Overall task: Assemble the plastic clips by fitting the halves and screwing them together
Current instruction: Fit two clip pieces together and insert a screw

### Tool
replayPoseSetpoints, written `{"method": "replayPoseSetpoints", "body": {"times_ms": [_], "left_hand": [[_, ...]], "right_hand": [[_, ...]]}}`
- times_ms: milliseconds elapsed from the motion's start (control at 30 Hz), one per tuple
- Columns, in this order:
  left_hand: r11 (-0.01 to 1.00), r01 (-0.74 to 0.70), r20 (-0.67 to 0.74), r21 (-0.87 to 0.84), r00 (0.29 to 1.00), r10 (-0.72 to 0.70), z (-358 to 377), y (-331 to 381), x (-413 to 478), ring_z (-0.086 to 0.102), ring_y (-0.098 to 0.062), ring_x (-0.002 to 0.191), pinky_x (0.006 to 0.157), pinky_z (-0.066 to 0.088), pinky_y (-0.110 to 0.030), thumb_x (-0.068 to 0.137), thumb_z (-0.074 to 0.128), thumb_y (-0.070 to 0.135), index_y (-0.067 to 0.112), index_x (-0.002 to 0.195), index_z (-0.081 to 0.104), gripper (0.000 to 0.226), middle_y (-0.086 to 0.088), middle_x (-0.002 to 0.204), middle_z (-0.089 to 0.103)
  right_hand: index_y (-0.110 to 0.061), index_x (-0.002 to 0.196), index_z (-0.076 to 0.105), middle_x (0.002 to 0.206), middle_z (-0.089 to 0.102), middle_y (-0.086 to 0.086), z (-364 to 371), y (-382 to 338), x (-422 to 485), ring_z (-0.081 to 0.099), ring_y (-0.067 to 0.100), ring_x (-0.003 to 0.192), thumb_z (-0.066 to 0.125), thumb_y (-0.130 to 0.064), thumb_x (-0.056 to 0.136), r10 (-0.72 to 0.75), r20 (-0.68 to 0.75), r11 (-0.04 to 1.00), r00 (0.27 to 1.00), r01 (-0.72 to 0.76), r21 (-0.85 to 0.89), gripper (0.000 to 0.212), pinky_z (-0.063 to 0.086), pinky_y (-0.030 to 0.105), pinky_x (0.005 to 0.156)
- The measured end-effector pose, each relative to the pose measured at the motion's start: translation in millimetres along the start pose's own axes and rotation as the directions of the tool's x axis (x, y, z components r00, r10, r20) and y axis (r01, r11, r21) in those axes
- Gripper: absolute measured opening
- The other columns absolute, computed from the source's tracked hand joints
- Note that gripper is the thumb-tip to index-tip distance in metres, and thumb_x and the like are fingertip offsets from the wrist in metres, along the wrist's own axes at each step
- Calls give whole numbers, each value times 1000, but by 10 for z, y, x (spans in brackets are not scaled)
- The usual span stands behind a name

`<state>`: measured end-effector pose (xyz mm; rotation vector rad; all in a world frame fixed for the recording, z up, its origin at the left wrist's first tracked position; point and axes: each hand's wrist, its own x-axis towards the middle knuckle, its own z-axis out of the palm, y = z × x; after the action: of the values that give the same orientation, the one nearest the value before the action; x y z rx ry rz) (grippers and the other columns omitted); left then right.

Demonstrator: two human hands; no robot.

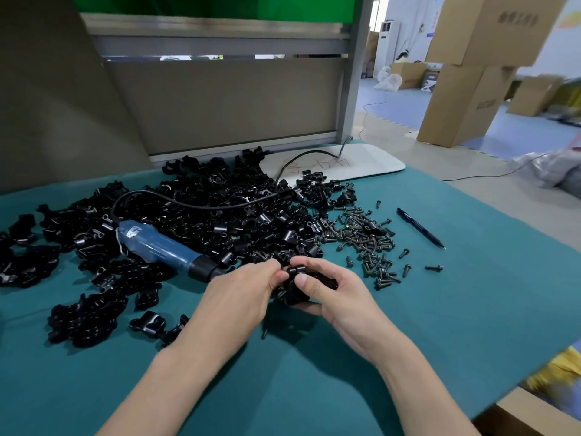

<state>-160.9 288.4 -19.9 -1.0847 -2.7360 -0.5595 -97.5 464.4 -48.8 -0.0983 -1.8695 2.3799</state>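
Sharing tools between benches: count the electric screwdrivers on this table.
1. The electric screwdriver lies on the clip halves, its tip beside the left hand. The pile could hide another.

Bright, even indoor light; crisp centre, smeared right edge.
Soft overhead light leaves only a faint shadow on the teal tabletop (pixel 408 341) beneath the left hand (pixel 239 297) and right hand (pixel 338 298); the black clip (pixel 325 282) between them reads nearly featureless (small glints aside). Wide-angle bending tilts the partition (pixel 220 99) at upper left. The cardboard boxes (pixel 471 73) at upper right and the lower right corner are blurred, and the far room looks washed pale.
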Motion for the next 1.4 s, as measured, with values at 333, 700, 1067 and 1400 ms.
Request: {"method": "replayPoseSetpoints", "body": {"times_ms": [333,700,1067,1400], "left_hand": [[999,24,0,-31,1000,-24,166,504,608,64,-28,90,73,47,-41,107,29,48,26,100,51,32,3,93,68],[965,-81,172,250,984,38,656,868,1050,58,-30,118,97,40,-40,106,47,37,12,121,51,30,-9,125,61],[998,-22,94,58,995,16,604,488,780,52,-16,118,103,31,-36,107,40,35,24,127,56,28,7,127,59],[967,30,13,253,999,-34,713,722,1180,54,-25,119,101,37,-40,106,43,40,15,126,59,36,-5,126,62]], "right_hand": [[-3,101,74,104,75,17,-409,-247,22,77,30,96,67,-18,89,-42,-391,570,919,343,746,20,64,38,78],[-4,88,80,97,78,15,-520,-182,82,78,27,85,71,-19,81,33,-494,467,869,424,776,19,65,40,81],[1,103,74,104,74,14,-591,-200,7,75,24,94,70,-17,95,49,-542,434,839,471,768,20,62,41,89],[-3,111,66,98,77,13,-609,-218,-19,77,25,91,72,-18,88,62,-520,453,852,440,775,28,64,39,82]]}}
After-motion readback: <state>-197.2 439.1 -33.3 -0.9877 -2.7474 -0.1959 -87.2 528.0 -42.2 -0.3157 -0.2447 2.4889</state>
